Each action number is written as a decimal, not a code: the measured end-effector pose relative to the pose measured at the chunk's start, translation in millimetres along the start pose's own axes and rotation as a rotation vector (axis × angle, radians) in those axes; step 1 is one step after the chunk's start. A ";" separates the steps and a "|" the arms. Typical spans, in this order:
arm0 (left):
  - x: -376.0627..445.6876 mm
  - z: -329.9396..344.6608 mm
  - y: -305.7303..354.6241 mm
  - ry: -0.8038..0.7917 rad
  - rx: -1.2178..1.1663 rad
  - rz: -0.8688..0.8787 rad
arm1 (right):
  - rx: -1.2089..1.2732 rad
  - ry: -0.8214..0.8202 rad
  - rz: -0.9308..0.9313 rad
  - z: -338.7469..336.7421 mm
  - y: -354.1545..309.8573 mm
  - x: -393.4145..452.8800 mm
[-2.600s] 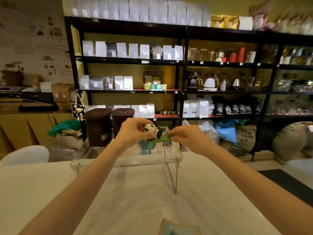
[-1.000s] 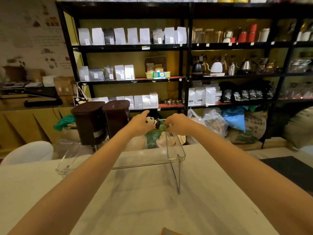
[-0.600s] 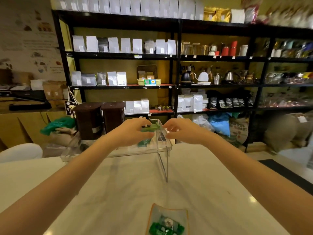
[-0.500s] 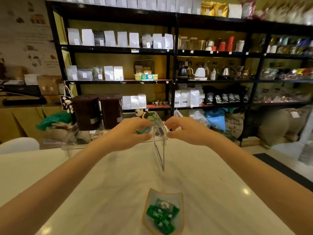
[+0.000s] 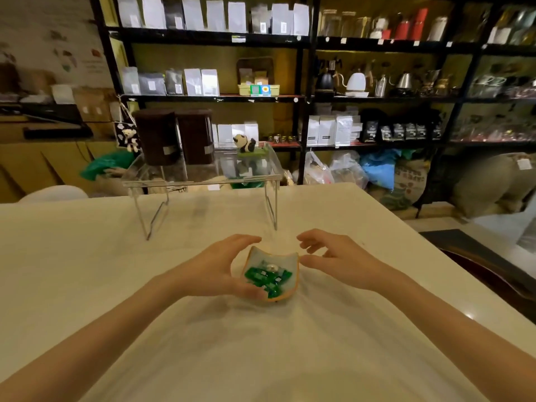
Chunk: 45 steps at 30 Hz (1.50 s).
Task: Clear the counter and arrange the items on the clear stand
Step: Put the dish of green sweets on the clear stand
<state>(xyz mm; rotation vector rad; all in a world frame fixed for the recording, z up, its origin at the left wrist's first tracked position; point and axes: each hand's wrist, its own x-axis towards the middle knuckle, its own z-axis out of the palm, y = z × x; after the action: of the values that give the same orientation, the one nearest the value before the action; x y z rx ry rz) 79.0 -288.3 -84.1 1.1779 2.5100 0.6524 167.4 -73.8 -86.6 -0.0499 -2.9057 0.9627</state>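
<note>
Left grip (image 5: 216, 271) around candy dish (image 5: 279, 257)

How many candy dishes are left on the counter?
1. The candy dish sits on the counter before the clear stand; the left hand curls round it, the right hand hovers beside it. Arms could hide more.

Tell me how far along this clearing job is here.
Done: the panda figure sits on the right end of the clear stand. In hand: the left hand curls round the dish of green wrapped pieces on the counter; the right hand hovers open beside it. Left: lifting that dish onto the stand.
</note>
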 end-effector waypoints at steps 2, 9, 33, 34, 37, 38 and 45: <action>-4.7 9.7 -2.2 -0.001 -0.018 -0.021 | 0.028 -0.021 0.009 8.8 5.1 -7.0; -7.9 28.5 -1.1 0.123 -0.024 -0.051 | 0.101 -0.035 0.017 22.9 8.6 -15.3; 1.4 -36.3 58.3 0.533 -0.085 -0.081 | 0.498 0.157 -0.048 -30.0 -21.9 53.2; 4.0 -48.6 60.6 0.554 -0.072 -0.055 | 0.503 0.170 -0.067 -40.3 -29.1 60.2; 16.9 -85.9 60.6 0.607 -0.051 -0.006 | 0.507 0.186 -0.114 -68.5 -49.8 86.7; 23.0 -97.7 58.3 0.623 -0.052 -0.004 | 0.505 0.192 -0.122 -76.2 -55.6 97.4; 79.5 -150.5 31.4 0.656 -0.058 -0.032 | 0.435 0.223 -0.088 -101.6 -66.6 179.5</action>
<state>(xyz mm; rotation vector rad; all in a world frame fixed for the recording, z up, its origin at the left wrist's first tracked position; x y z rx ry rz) -16.4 -250.1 55.1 1.0148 2.9860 1.2629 -3.1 -56.7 46.2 -0.0014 -2.4217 1.4422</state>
